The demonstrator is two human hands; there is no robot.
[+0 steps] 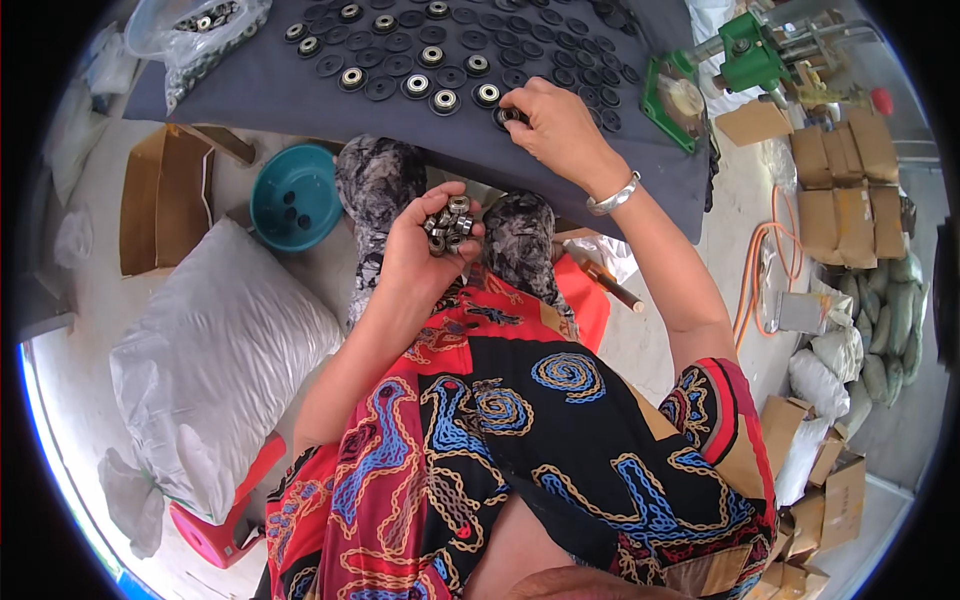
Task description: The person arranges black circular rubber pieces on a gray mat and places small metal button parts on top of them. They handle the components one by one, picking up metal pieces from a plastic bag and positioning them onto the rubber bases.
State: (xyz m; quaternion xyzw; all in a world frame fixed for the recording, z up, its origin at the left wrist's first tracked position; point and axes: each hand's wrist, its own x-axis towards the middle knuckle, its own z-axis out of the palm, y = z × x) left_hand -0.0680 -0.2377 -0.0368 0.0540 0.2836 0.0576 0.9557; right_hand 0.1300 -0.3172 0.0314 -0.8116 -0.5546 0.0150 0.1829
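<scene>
My left hand [412, 243] is cupped above my lap, its fingers curled round several small silver ball bearings [450, 226]. Over the front part of the dark cloth-covered table [290, 105], my right hand [562, 135] pinches a bearing [511, 115] at a black disc; the fingers partly cover both, so I cannot tell whether the bearing is fully seated. Many round black plastic discs [381, 88] lie spread over the cloth. Several of them carry a bearing in the middle, such as the bearing [487, 94] just left of my right hand.
A clear plastic bag [205, 50] with bearings sits at the table's far left. On the right stands a green hand press [750, 55]. A teal basin [268, 215] with a few black discs, a cardboard box [165, 200] and a big white sack [220, 350] are at left.
</scene>
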